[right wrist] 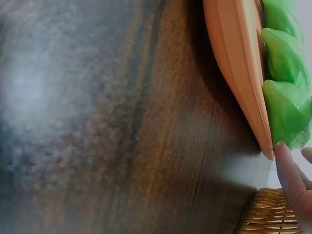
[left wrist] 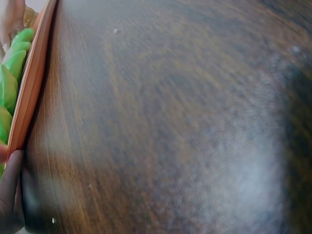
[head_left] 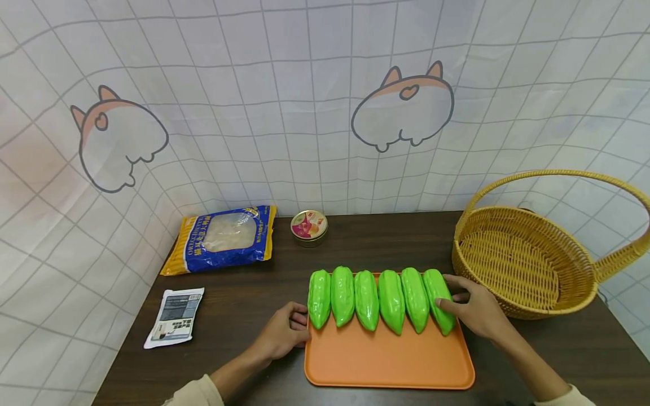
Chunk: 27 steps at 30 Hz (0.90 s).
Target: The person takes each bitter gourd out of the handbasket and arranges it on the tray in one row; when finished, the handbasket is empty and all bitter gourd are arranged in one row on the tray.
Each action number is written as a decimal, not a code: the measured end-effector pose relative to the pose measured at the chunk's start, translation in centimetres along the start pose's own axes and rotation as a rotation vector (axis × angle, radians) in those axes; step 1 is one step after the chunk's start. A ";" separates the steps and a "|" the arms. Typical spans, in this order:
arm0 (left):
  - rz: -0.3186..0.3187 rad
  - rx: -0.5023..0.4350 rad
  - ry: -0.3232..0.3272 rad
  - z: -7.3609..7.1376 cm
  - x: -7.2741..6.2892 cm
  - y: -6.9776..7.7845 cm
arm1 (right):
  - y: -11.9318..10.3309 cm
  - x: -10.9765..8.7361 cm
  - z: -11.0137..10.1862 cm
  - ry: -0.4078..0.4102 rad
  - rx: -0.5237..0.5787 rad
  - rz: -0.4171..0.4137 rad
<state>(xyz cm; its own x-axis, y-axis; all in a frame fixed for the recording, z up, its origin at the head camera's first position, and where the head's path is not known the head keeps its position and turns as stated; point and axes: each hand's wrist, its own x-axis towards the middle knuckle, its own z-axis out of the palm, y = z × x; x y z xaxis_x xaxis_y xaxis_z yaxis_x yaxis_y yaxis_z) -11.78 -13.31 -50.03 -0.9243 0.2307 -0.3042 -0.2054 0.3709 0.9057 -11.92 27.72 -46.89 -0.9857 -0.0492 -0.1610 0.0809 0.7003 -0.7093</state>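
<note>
Side by side on the back half of the orange tray (head_left: 391, 361) lie several bright green, ridged, pointed fruits that look like bitter melons (head_left: 367, 299). My left hand (head_left: 281, 332) grips the tray's left edge; the left wrist view shows fingers (left wrist: 10, 185) against the rim. My right hand (head_left: 477, 307) holds the rightmost bitter melon (head_left: 439, 299), thumb on its top and the other fingers by its far right side. In the right wrist view a finger (right wrist: 290, 178) touches the end of that bitter melon (right wrist: 290, 112), beside the tray's corner.
A wicker basket (head_left: 464, 248) with a tall handle stands to the right, close to my right hand. At the back are a blue and yellow pasta bag (head_left: 223, 237) and a round tin (head_left: 308, 226). A small white packet (head_left: 175, 317) lies at the left of the dark table (head_left: 244, 304).
</note>
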 end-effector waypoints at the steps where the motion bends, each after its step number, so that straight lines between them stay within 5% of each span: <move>1: 0.000 0.000 0.001 0.0 0.0 0.0 | 0.0 0.1 0.0 0.001 0.000 -0.002; 17: 0.036 -0.001 -0.039 -1.2 -0.3 -0.2 | -0.9 -0.3 -0.1 -0.026 -0.001 -0.011; 23: 0.113 0.312 -0.004 -3.3 -0.9 1.2 | -1.8 -1.0 -0.9 -0.020 -0.048 -0.066; 27: 0.261 0.510 0.070 -4.2 -1.5 2.5 | -2.4 -1.5 -1.3 -0.003 -0.064 -0.183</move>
<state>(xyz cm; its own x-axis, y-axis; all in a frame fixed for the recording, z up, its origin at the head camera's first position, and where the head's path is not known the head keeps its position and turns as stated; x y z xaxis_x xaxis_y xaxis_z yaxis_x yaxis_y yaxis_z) -12.31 -16.51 -46.04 -0.9461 0.3195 -0.0541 0.1973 0.7006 0.6858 -10.84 27.09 -44.05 -0.9826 -0.1821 -0.0356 -0.1093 0.7230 -0.6821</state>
